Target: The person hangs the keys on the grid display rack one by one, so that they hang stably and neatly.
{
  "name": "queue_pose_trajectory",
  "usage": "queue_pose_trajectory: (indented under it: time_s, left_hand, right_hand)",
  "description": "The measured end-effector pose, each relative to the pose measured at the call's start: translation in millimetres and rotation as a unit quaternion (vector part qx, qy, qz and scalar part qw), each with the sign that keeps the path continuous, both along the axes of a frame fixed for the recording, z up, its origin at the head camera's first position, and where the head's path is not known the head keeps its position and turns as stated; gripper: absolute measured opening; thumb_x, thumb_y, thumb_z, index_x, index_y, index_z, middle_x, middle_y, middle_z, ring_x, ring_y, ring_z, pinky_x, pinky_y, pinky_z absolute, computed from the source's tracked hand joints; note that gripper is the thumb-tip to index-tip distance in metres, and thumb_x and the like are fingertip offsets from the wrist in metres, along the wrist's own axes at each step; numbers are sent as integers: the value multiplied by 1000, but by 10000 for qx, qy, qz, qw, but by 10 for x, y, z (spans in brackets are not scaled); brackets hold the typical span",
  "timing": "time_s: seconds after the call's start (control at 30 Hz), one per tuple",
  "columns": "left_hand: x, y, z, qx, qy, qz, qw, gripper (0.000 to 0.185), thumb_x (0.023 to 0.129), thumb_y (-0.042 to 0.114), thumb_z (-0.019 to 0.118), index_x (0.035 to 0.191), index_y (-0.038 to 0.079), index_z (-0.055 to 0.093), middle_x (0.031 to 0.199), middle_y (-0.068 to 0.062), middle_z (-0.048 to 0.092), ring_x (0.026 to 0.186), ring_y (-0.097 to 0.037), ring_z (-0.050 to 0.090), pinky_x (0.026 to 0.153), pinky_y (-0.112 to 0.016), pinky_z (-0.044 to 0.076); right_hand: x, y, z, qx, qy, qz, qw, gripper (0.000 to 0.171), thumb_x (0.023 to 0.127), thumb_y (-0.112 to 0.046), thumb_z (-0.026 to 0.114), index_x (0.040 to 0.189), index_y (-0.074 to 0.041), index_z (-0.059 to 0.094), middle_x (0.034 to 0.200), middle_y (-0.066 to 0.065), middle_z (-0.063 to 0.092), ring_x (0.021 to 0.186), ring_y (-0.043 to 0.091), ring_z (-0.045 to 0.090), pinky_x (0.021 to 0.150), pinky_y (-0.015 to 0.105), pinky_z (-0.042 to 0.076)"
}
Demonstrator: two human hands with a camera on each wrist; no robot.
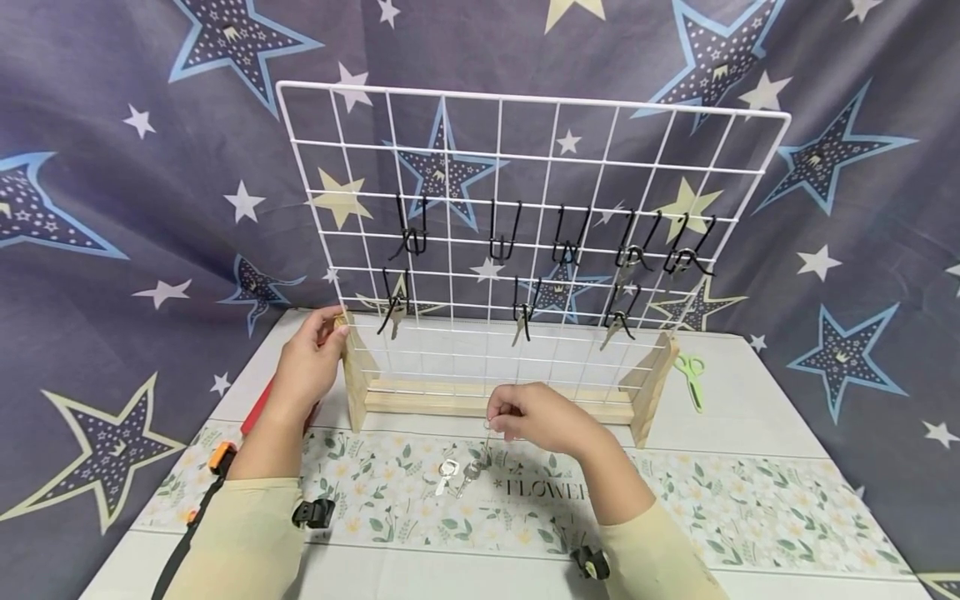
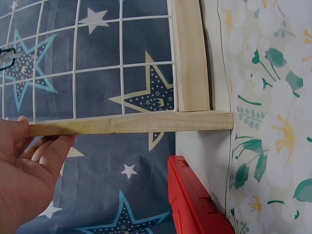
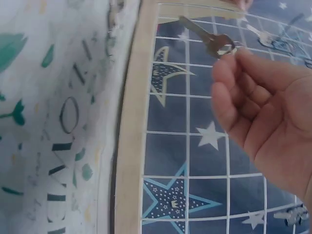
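8 hooks, 1 wire grid, 1 held key

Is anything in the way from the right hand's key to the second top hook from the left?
Nothing I can see. The right hand holds the key below that hook, in front of the grid. A lower hook, with another key, hangs just right of the way; it might get bumped.

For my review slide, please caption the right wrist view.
Right hand holding a key in front of a white grid.
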State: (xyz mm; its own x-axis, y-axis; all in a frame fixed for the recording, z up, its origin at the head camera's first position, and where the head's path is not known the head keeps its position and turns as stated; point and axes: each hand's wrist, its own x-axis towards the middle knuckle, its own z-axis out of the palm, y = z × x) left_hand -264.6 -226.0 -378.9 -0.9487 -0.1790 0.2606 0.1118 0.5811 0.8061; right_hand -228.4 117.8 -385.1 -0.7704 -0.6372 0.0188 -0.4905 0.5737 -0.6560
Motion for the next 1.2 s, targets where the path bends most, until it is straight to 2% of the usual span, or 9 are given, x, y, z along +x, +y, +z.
queue_pose_trajectory:
  time_s: [0.17, 0.3, 0.5, 0.6, 0.83, 1.03, 1.2]
  left_hand:
    - [-3, -1, -3, -23, 48, 10, 10000, 41, 104, 33, 47, 143, 18, 48, 134, -15, 60, 112, -29, 61, 96, -46, 52]
    - [-5, -6, -9, -45, 73, 12, 10000, 42, 104, 33, 47, 143, 17, 48, 135, -15, 60, 113, -29, 61, 96, -46, 52]
    - [-11, 2, 0, 9, 60, -28, 10000, 43, 104, 34, 46, 144, 18, 47, 136, -15, 59, 116, -29, 60, 97, -46, 52]
    - [-11, 6, 6, 26, 69, -25, 10000, 43, 104, 34, 47, 143, 17, 47, 136, -16, 59, 116, -29, 60, 98, -46, 52]
    - [-4, 0, 1, -12, 40, 5, 10000, 43, 104, 34, 47, 143, 17, 47, 135, -16, 59, 114, -29, 60, 97, -46, 51]
    - [-6, -4, -5, -30, 59, -11, 10000, 43, 104, 35, 47, 143, 17, 47, 134, -16, 60, 114, -29, 61, 97, -46, 51]
    - [-4, 2, -2, -13, 61, -32, 10000, 43, 104, 34, 47, 143, 15, 47, 134, -16, 60, 115, -29, 60, 97, -46, 51]
  right_hand:
    - [65, 118, 146, -1062, -88, -168, 9942, 6, 97, -23, 62, 95, -17, 64, 81, 3, 67, 76, 25, 65, 68, 32, 56]
    - [130, 186, 255, -1793, -144, -429, 9828, 10, 97, -26, 64, 96, -16, 65, 81, 5, 66, 73, 23, 64, 68, 36, 58]
    - [202, 271, 360, -2598, 299, -686, 9628, 6, 97, -19, 63, 96, -13, 64, 76, 6, 65, 66, 20, 63, 62, 32, 56]
    - [214, 309, 415, -3090, 557, -662, 9471, 6, 97, -11, 62, 97, -6, 63, 76, 9, 65, 65, 20, 62, 60, 30, 55]
    - [244, 391, 594, -4219, 916, -573, 9002, 5, 96, 2, 58, 98, 6, 59, 77, 15, 62, 64, 20, 63, 60, 30, 58]
    - [276, 418, 768, -4650, 1044, -805, 8755, 6, 96, 0, 59, 98, 6, 59, 77, 12, 63, 67, 19, 63, 62, 29, 58]
    - [280, 408, 890, -5095, 1152, -971, 8472, 7, 95, 1, 60, 97, 8, 60, 75, 13, 63, 64, 20, 64, 61, 30, 58]
